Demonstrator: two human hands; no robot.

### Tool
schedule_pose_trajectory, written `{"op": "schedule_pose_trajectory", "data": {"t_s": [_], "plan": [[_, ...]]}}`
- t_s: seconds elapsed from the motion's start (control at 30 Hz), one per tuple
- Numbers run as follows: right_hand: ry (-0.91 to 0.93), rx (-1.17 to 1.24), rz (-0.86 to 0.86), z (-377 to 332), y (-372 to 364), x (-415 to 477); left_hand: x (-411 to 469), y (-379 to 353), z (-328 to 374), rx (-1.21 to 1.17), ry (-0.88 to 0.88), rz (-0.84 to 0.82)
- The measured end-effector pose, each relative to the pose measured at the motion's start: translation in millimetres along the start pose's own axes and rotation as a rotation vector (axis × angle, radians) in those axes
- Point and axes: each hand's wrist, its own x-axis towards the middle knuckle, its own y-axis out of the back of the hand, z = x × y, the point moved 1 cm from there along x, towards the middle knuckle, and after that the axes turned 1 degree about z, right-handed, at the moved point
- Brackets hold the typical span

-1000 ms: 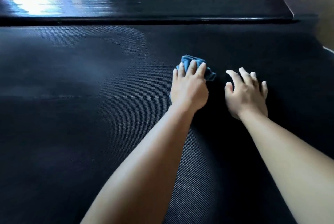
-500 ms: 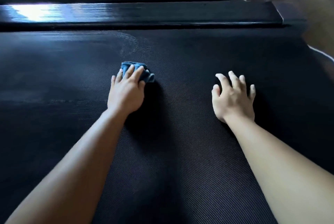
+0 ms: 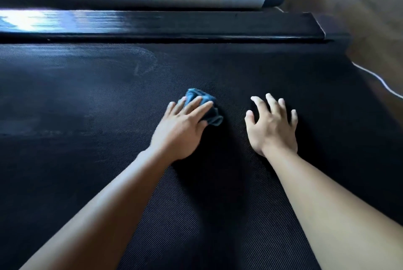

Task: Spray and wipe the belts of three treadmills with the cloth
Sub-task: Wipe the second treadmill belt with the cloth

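One cloth (image 3: 208, 107) under left hand (image 3: 183, 131), right hand (image 3: 272, 130) on one belt (image 3: 87, 171).

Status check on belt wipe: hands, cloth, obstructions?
Left hand flat, pressing blue cloth onto belt. Right hand empty, fingers spread, resting on belt. White cable off belt, right side; nothing blocking cloth.
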Motion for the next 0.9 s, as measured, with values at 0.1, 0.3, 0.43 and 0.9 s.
{"op": "schedule_pose_trajectory", "data": {"t_s": [0.1, 0.3, 0.43, 0.9], "plan": [[-0.002, -0.012, -0.001, 0.3, 0.2, -0.3, -11.3, 13.0, -52.2, 0.006, 0.158, 0.04], [0.002, -0.003, 0.004, -0.4, -1.1, 0.2, 54.6, 34.5, -129.8, 0.048, 0.412, 0.092], [-0.002, -0.011, 0.002, -0.9, -1.4, 0.9, 116.6, 29.7, -116.0, 0.064, 0.408, 0.098], [0.001, -0.002, 0.001, -0.5, -0.3, 0.1, 79.5, 1.3, -43.7, 0.059, -0.032, 0.056]]}}
